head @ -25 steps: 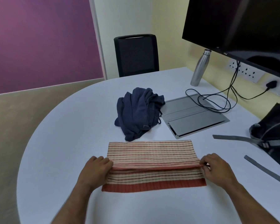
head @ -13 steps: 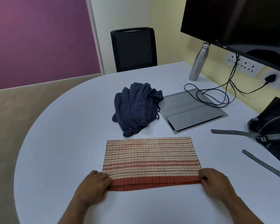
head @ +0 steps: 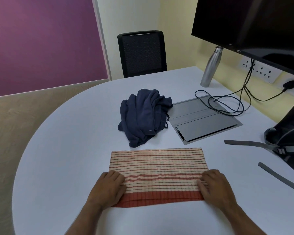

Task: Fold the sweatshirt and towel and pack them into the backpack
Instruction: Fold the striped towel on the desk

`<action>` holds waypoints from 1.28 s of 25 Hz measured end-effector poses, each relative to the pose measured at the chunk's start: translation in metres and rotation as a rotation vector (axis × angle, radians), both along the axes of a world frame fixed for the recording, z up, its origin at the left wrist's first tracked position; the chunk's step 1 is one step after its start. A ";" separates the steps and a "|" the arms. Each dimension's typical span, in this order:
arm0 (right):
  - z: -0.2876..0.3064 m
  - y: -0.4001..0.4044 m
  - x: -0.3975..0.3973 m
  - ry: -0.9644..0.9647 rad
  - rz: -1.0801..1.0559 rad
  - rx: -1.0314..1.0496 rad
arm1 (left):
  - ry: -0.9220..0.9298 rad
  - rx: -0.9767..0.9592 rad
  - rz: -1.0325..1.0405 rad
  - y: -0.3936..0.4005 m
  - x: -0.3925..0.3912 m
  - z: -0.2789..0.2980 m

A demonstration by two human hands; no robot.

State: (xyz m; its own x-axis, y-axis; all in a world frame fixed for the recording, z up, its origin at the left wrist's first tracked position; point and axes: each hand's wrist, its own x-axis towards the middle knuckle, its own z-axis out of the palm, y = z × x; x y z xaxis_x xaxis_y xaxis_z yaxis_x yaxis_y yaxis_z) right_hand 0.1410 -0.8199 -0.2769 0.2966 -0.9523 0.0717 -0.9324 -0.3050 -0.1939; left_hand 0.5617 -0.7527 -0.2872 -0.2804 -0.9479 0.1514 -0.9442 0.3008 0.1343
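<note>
Lying beyond the right hand [head: 216,185], backpack [head: 290,133] interior unseen | folded striped towel [head: 158,168] flat on worktop [head: 66,150], between both hands | left hand [head: 107,189] and right hand rest on its ends, fingers loosely bent, gripping nothing | crumpled navy sweatshirt [head: 143,116] just beyond towel | grey straps [head: 278,178] near right hand

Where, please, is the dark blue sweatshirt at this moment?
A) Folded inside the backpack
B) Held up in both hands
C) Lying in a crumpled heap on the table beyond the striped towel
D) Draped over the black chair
C: the sweatshirt lies bunched and unfolded on the table just beyond the striped towel, while the left hand and right hand rest on the towel's ends.
</note>
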 end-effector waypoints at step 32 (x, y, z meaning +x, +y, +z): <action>-0.051 -0.094 0.078 0.224 0.111 0.173 | -0.015 0.330 0.285 -0.094 -0.057 -0.043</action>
State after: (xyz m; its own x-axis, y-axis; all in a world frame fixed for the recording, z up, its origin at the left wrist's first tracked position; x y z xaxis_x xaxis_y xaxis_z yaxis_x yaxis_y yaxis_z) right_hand 0.2187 -0.9137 -0.3283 0.3898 -0.9056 -0.1675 -0.9206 -0.3878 -0.0455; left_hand 0.5047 -0.8465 -0.3303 -0.0001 -0.9847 -0.1743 -0.9859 -0.0291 0.1651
